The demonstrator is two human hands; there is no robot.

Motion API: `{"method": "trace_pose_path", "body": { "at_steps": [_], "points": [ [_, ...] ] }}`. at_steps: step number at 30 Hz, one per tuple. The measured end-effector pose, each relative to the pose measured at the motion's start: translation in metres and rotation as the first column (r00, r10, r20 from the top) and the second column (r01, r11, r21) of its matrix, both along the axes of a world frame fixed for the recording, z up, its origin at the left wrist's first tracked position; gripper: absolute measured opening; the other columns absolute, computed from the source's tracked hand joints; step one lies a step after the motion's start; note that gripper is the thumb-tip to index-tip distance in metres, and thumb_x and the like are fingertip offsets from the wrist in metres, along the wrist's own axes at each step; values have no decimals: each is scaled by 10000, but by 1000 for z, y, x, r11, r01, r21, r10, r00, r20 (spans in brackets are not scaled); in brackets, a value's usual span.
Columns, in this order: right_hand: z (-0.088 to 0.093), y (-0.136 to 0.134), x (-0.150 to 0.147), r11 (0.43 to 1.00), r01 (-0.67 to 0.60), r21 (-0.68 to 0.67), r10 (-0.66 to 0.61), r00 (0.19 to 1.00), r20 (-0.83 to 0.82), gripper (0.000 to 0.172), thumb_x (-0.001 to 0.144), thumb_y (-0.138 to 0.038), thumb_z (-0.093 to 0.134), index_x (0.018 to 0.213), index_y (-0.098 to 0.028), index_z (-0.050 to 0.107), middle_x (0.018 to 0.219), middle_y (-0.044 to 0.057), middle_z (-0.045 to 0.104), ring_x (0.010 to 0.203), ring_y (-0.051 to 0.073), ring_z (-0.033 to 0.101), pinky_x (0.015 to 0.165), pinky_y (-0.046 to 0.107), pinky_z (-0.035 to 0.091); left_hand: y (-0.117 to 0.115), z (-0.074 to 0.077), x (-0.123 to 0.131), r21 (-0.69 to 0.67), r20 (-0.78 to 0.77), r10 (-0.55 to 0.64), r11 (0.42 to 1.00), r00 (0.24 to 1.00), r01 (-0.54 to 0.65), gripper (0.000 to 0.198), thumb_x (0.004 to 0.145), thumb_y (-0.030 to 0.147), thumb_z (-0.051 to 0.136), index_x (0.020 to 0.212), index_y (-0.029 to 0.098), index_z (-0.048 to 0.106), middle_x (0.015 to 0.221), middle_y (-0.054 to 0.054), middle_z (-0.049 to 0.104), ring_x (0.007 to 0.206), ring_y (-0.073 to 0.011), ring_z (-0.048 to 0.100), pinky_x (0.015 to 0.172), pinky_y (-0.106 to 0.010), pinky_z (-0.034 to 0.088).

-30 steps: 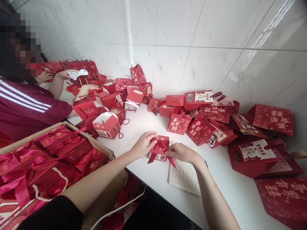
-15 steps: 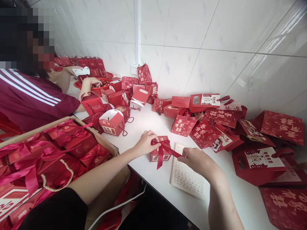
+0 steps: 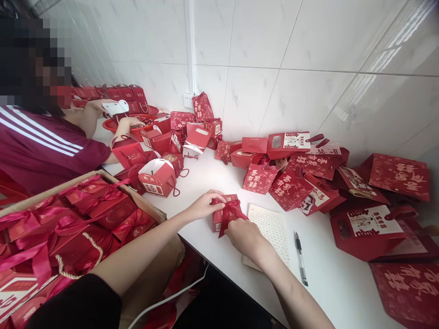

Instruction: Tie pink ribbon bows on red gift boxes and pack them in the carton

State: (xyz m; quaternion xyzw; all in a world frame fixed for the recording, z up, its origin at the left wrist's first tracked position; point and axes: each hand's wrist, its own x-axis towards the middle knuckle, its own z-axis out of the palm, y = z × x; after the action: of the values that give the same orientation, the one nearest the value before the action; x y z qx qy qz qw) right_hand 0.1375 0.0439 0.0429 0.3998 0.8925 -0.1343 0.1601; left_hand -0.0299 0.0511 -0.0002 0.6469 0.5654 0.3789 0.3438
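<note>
A small red gift box (image 3: 216, 223) stands on the white table near its front edge, with a dark red ribbon (image 3: 227, 213) tied in a bow at its top. My left hand (image 3: 206, 204) pinches the bow's loop at the box's left side. In front of the box, my right hand (image 3: 244, 232) is closed at the ribbon's lower right part; its fingertips are partly hidden behind the hand. Just right of the box lies a handwritten notebook (image 3: 269, 224), partly covered by my right forearm.
A black pen (image 3: 301, 258) lies right of the notebook. Red gift bags (image 3: 290, 189) and boxes (image 3: 157, 178) crowd the back and right. At left a cardboard carton (image 3: 149, 203) holds several ribboned boxes. Beyond it a person in a maroon shirt (image 3: 51, 146) reaches into a red basket (image 3: 109, 123).
My right hand has moved left and in close to the box from the ribbon's outstretched end. The pen it was covering now shows. My left hand stays at the bow.
</note>
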Motion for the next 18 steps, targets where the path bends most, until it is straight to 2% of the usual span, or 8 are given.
{"method": "trace_pose_path", "body": {
  "at_steps": [3,6,9,14,18],
  "points": [
    [5,0,5,999,-34,-27,33,999,-22,285,844,-118,372,892,-144,652,836,102,660,743,249,635,547,297,401,1,3,-2,-41,40,-6,999,999,8,190,777,313,544,835,168,652,1087,-79,607,1044,-205,543,920,-336,398],
    [11,-2,7,998,7,-63,-10,999,-43,270,874,-254,407,865,-158,659,828,109,649,764,268,626,577,321,406,0,5,0,-55,45,14,998,999,-11,180,782,300,536,823,162,642,1024,-62,645,970,-188,576,880,-325,425],
    [4,-1,5,996,70,-64,-76,992,-102,353,885,-366,396,778,-174,672,734,111,622,763,289,611,592,343,393,0,4,1,-62,34,39,997,999,-37,157,777,257,525,834,158,634,1029,-60,649,973,-183,581,897,-333,425],
    [-16,4,1,995,94,-29,-98,973,-207,275,843,-268,442,704,-194,668,651,78,580,716,253,585,578,322,371,2,-1,-3,-98,83,65,994,994,-57,226,754,122,441,879,167,624,1026,-50,656,991,-175,587,911,-344,437],
    [-15,5,0,995,83,-51,-92,973,-212,257,818,-244,457,649,-181,641,635,68,567,646,223,564,560,311,372,-1,0,-3,-50,66,89,995,994,-86,368,690,23,358,886,179,627,1091,-50,625,1057,-173,559,948,-361,422]
  ]
}}
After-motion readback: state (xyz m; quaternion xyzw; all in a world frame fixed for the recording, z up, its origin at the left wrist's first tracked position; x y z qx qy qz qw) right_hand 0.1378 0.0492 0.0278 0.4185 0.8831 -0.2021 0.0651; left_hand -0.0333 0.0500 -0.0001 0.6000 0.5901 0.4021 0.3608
